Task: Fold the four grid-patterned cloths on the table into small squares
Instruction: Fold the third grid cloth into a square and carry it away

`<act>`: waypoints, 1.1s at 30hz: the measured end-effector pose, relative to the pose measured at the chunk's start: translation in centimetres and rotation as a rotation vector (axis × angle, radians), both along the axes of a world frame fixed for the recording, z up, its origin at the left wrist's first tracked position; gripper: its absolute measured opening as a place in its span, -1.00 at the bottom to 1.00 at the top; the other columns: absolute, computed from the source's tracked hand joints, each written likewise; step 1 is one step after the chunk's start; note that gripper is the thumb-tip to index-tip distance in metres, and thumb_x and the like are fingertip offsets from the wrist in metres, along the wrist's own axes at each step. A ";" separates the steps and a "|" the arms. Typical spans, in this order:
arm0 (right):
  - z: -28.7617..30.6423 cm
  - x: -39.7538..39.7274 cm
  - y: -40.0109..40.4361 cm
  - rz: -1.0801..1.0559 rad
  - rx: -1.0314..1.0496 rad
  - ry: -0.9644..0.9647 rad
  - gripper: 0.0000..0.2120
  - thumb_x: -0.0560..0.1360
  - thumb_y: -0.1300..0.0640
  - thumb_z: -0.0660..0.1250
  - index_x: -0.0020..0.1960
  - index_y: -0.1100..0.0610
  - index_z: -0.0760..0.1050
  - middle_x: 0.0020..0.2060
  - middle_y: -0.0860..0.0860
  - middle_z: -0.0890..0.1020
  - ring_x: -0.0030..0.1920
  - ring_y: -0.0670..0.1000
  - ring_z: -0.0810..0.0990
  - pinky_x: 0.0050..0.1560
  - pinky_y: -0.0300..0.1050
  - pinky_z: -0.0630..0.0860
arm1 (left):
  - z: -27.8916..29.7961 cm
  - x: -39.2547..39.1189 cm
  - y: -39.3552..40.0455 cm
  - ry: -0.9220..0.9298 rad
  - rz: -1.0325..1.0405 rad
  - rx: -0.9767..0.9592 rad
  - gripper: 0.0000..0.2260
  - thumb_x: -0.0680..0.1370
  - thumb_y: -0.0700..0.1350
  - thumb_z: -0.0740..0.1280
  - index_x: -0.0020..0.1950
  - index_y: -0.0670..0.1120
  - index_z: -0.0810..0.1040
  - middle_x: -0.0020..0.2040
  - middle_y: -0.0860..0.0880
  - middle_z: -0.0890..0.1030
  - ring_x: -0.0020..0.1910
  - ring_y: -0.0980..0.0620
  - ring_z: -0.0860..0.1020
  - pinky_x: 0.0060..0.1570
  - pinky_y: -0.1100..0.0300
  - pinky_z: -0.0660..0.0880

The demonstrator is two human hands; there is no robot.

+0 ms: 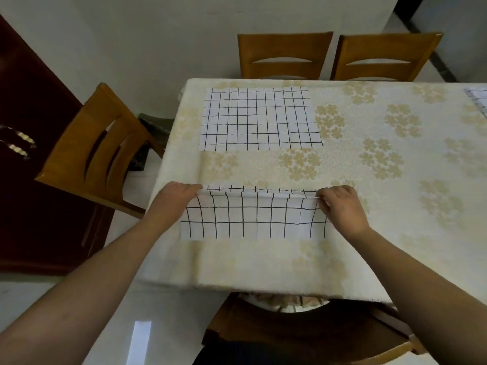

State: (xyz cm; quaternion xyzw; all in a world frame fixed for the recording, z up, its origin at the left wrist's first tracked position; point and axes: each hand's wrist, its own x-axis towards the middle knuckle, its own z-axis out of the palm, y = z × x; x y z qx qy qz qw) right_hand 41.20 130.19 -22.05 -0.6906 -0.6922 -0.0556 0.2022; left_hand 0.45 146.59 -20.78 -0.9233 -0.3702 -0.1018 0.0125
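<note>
Lying near the worktop's point(369, 259) front edge, the near cloth point(253, 219), far edge being doubled over. Pinching its far corners, left hand point(179, 196) and right hand point(342, 206), each grip closed on fabric. Spreading flat beyond, a second cloth point(259, 119); peeking in at far right, a third cloth point(478, 97).

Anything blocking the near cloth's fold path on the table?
Nothing visible. Left hand and right hand pinch the near cloth at its far corners; only bare tablecloth lies before the flat cloth.

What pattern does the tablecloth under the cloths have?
Cream tablecloth with pale tan flower clusters, best seen in the head view.
</note>
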 end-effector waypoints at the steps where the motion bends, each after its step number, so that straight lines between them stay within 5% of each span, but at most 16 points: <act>1: 0.9 0.1 0.3 0.001 0.022 -0.012 -0.88 0.42 0.30 0.45 -0.10 0.16 0.55 -0.30 0.04 0.61 -0.21 0.16 0.58 0.02 -0.03 0.30 | 0.8 -0.1 0.4 0.018 0.004 0.024 -0.63 0.33 -0.33 0.55 0.09 -0.12 0.64 -0.19 -0.08 0.67 -0.26 -0.12 0.62 -0.20 0.05 0.57; 5: 3.8 0.3 1.3 -0.019 0.123 -0.045 -0.86 0.42 0.32 0.43 -0.07 0.14 0.57 -0.22 0.02 0.62 -0.12 0.14 0.57 0.04 -0.02 0.30 | 3.7 -0.2 1.7 -0.035 0.018 0.125 -0.64 0.38 -0.31 0.51 0.16 -0.12 0.60 -0.02 -0.09 0.66 -0.04 -0.13 0.61 0.03 -0.01 0.47; 13: 2.1 -0.7 -1.6 0.022 0.178 -0.032 -0.79 0.44 0.21 0.16 -0.10 0.13 0.57 -0.24 0.02 0.57 -0.16 0.05 0.41 -0.08 -0.13 0.21 | 2.6 -1.0 -1.2 -0.158 -0.020 0.144 -0.81 0.41 -0.37 0.42 -0.03 -0.17 0.62 -0.13 -0.13 0.60 -0.20 -0.16 0.55 -0.18 0.03 0.43; 17: -1.5 -2.0 -5.1 0.009 0.029 -0.018 -0.84 0.38 0.31 0.32 -0.10 0.12 0.59 -0.22 0.00 0.58 -0.17 0.08 0.49 -0.10 -0.11 0.23 | -1.2 -1.8 -3.9 -0.131 0.001 0.013 -0.78 0.34 -0.32 0.29 -0.06 -0.14 0.60 -0.16 -0.10 0.56 -0.22 -0.14 0.52 -0.26 0.05 0.42; 21: -5.4 -3.0 -8.7 -0.024 -0.230 -0.024 -0.64 0.20 0.36 0.53 -0.09 0.06 0.59 -0.20 -0.03 0.58 -0.19 0.08 0.53 -0.12 -0.09 0.26 | -5.3 -2.7 -6.8 -0.046 0.040 -0.165 -0.63 0.22 -0.40 0.50 -0.04 -0.12 0.62 -0.13 -0.06 0.59 -0.21 -0.11 0.56 -0.21 0.08 0.47; 25: -6.8 -4.4 -10.8 -0.001 -0.407 -0.001 -0.64 0.20 0.19 0.60 -0.07 0.00 0.58 -0.16 -0.06 0.58 -0.14 0.07 0.57 -0.13 -0.04 0.43 | -7.5 -3.4 -9.4 0.062 0.018 -0.287 -0.64 0.26 -0.16 0.58 0.01 -0.01 0.60 -0.10 0.03 0.56 -0.18 -0.02 0.56 -0.17 0.12 0.44; 28: -6.4 -6.0 -10.4 -0.007 -0.434 0.035 -0.68 0.28 0.00 0.58 -0.03 0.01 0.58 -0.13 -0.04 0.58 -0.12 0.09 0.58 -0.12 -0.03 0.44 | -8.2 -2.9 -10.5 0.070 -0.032 -0.303 -0.74 0.41 -0.02 0.43 0.07 0.00 0.58 -0.04 0.04 0.56 -0.09 -0.01 0.57 -0.10 0.11 0.43; 33: -6.4 -9.2 -8.9 0.024 -0.402 0.035 -0.63 0.50 -0.15 0.26 0.17 0.05 0.56 0.05 0.01 0.61 0.07 0.08 0.57 0.05 0.02 0.49 | -8.6 0.0 -12.0 0.046 -0.047 -0.312 -0.66 0.52 0.02 0.16 0.23 -0.03 0.54 0.17 -0.01 0.57 0.13 -0.03 0.55 0.11 0.05 0.47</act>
